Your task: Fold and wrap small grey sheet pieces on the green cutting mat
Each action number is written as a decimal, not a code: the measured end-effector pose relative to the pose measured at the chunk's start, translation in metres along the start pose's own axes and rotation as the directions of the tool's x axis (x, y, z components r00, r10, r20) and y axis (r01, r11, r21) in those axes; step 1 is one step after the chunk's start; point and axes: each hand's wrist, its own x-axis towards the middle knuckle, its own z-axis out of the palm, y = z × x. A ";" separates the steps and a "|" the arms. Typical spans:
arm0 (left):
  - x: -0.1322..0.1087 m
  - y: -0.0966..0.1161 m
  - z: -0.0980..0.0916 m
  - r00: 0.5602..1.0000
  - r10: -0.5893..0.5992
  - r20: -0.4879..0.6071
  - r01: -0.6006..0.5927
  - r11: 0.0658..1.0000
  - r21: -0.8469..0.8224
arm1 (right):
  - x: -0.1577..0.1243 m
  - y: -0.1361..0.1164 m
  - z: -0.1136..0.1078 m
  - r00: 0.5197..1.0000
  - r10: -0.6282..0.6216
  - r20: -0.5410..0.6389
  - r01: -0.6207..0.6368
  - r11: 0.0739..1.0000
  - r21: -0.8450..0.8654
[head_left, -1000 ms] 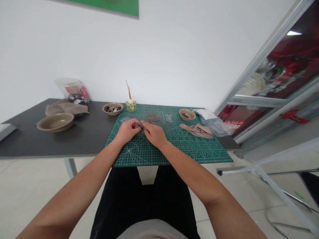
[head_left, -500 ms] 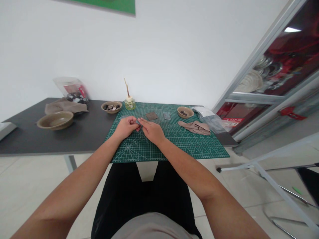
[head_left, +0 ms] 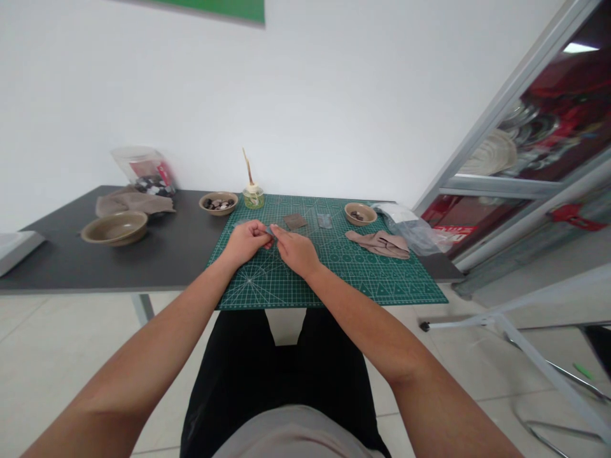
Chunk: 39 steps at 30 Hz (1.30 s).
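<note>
My left hand (head_left: 248, 242) and my right hand (head_left: 296, 250) meet over the left half of the green cutting mat (head_left: 353, 280). Between their fingertips shows a small grey-blue piece (head_left: 268, 229), thin and flat-looking. The right fingers press on it. My left thumb and fingers are pinched together right beside it; what else they may hold is hidden. Just beyond the hands lie a brown square sheet (head_left: 294, 221) and a small grey sheet (head_left: 324, 221), both flat on the mat.
A bowl of dark and pale stones (head_left: 218, 203) stands left of a glass jar (head_left: 253, 197) with a brush-like stick. At right are a bowl with few stones (head_left: 360, 214), a crumpled brown cloth (head_left: 379, 243) and a plastic bag (head_left: 415, 229). A larger bowl (head_left: 114, 229) sits far left.
The whole view has shifted slightly, so things appear a little farther right. Both hands stay together at the small grey-blue piece, with only slight finger movement.
</note>
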 end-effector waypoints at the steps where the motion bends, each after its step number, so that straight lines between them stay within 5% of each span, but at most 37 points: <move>1: 0.000 0.000 0.000 1.000 0.001 0.003 -0.001 1.000 0.018 | 0.000 0.000 0.001 1.000 -0.015 -0.002 0.015 1.000 -0.004; 12: 0.000 -0.004 -0.001 1.000 0.024 -0.008 -0.024 0.999 0.040 | 0.000 -0.002 -0.001 0.999 0.037 0.013 -0.037 0.998 -0.047; 19: -0.002 -0.003 -0.003 0.997 0.079 0.019 -0.081 0.969 0.234 | 0.001 -0.003 0.003 1.000 -0.027 0.016 0.028 0.998 -0.056; 26: 0.002 -0.010 -0.002 0.997 0.080 0.017 -0.081 0.994 0.068 | 0.000 -0.004 -0.001 0.999 0.040 0.017 -0.039 0.997 -0.063; 33: 0.000 -0.005 -0.002 0.998 0.056 0.026 -0.060 0.982 0.181 | 0.001 -0.005 0.000 0.999 -0.012 0.035 0.014 0.997 -0.074; 39: 0.003 -0.008 -0.001 0.999 0.039 0.028 -0.038 0.999 -0.028 | 0.001 -0.006 -0.004 0.997 0.065 0.035 -0.064 0.997 -0.036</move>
